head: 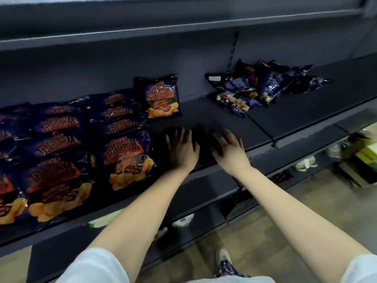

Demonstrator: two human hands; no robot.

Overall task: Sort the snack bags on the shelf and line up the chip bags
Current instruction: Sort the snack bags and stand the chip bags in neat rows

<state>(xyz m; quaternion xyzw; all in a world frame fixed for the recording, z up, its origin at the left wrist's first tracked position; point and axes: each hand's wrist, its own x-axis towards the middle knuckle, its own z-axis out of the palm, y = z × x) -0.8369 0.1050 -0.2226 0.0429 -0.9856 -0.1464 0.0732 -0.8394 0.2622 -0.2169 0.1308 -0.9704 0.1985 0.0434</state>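
Midway along a dark store shelf (214,115), a person's left hand (182,151) and right hand (229,149) are reaching out side by side, palms down, over a bare stretch of board. The fingers of both are lying straight and spread, gripping nothing; motion blur is hiding whether they are touching the surface.

Just left of the left hand, the chip bags (61,144) are lying in overlapping rows from the back panel to the front edge, orange lettering facing up. A single chip bag (161,97) is standing at the back beside those rows, leaning against the panel. Well to the right, beyond the slotted upright (233,48), a loose pile of snack bags (257,86) is sprawling across the neighbouring board, some face down.

An upper shelf (183,23) is jutting out overhead and shading the scene. Below, a lower shelf (204,193) is showing a green-and-white package (106,218) at its edge. Pale shoes (306,163) and stacked boxes (365,158) are sitting low at the right. White sleeves (93,266) are framing the bottom corners.
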